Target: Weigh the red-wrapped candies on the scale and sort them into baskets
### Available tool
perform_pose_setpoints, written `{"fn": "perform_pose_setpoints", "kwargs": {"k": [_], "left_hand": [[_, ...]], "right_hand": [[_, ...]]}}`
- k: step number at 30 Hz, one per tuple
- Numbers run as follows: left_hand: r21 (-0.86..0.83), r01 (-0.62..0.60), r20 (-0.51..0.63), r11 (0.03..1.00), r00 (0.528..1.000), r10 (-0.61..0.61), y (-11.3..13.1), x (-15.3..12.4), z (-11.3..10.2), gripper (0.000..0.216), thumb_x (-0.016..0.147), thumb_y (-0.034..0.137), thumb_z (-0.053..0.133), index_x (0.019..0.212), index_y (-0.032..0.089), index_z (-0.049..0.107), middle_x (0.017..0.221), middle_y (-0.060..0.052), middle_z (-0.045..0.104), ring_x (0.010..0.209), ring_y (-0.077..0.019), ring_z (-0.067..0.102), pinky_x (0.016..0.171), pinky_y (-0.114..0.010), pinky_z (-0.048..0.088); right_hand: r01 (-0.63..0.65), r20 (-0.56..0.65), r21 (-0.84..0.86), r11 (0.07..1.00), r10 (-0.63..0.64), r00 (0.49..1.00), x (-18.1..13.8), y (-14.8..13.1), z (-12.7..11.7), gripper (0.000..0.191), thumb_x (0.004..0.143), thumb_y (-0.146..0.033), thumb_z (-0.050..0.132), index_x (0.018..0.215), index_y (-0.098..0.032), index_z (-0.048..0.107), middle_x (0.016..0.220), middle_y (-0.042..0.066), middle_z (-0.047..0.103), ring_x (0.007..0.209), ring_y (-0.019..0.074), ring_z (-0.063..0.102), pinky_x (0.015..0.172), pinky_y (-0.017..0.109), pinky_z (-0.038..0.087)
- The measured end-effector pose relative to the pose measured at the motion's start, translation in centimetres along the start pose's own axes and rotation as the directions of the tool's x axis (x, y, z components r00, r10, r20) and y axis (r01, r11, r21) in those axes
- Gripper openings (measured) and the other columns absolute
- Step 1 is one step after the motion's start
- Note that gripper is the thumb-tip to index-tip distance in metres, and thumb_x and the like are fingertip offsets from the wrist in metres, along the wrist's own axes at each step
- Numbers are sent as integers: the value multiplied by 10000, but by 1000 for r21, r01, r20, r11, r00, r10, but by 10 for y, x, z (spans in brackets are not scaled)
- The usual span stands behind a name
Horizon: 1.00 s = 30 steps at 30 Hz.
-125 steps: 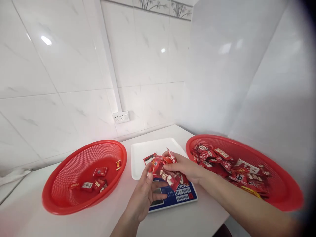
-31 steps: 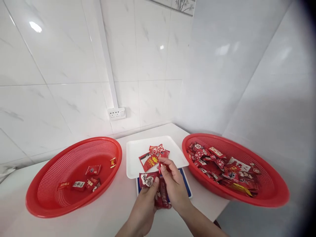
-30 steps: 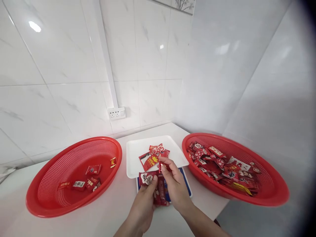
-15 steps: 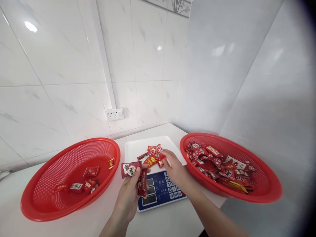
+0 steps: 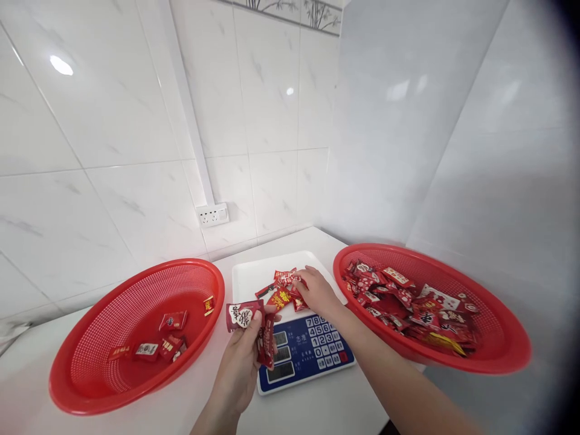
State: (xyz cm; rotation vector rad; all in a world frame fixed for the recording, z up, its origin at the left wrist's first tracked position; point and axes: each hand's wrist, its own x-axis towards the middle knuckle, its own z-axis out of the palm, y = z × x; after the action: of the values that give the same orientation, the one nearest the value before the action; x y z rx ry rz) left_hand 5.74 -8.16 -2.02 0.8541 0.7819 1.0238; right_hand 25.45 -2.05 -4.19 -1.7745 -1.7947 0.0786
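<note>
My left hand (image 5: 240, 362) is closed around several dark red wrapped candies (image 5: 244, 315), held up in front of the scale's left side. One wrapper with large characters on a white patch faces me, and another hangs down by the fingers. Over the white weighing pan (image 5: 249, 272), my right hand (image 5: 317, 293) has its fingers bent onto a red-and-white wrapped candy (image 5: 286, 278) in a small pile. A red packet with yellow lettering (image 5: 278, 298) lies beside it in that pile. The right fingertips are partly hidden, and their grip looks like a pinch.
The blue scale panel (image 5: 312, 350) with keys and displays faces me. A red plastic basket (image 5: 67, 362) with a few candies stands at left. Another red basket (image 5: 512, 356) with many candies stands at right. A wall socket (image 5: 212, 215) sits behind the white table.
My right hand has shifted slightly up over the pile, its fingers now further across the candies. My left hand keeps its candies. The whole view has shifted a little.
</note>
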Motion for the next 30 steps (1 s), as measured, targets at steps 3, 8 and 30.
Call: {"fn": "perform_pose_setpoints", "kwargs": {"k": [3, 8, 30], "left_hand": [[-6, 0, -6, 1000, 1000, 0, 0, 1, 0, 403, 762, 438, 600, 1082, 193, 605, 888, -38, 642, 512, -72, 501, 406, -193, 367], [-14, 8, -20, 1000, 1000, -8, 0, 2, -1, 439, 727, 448, 632, 1082, 189, 613, 867, -41, 650, 508, -78, 510, 409, -199, 364], [-1, -9, -51, 1000, 999, 9, 7, -2, 3, 481, 686, 459, 659, 1080, 188, 607, 905, -49, 647, 506, -84, 516, 393, -202, 363]], "right_hand": [[26, -13, -17, 1000, -26, 1000, -6, -2, -6, 248, 854, -209, 432, 887, -164, 674, 927, 89, 677, 963, 224, 551, 878, 334, 386], [72, 6, -31, 997, -72, 997, -16, -4, -9, 240, 841, -230, 470, 757, -197, 693, 819, 67, 691, 875, 224, 561, 796, 328, 400], [41, 66, -59, 997, -37, 997, -10, 22, -9, 213, 850, -272, 480, 938, -227, 669, 1103, 50, 653, 1081, 237, 522, 947, 416, 332]]}}
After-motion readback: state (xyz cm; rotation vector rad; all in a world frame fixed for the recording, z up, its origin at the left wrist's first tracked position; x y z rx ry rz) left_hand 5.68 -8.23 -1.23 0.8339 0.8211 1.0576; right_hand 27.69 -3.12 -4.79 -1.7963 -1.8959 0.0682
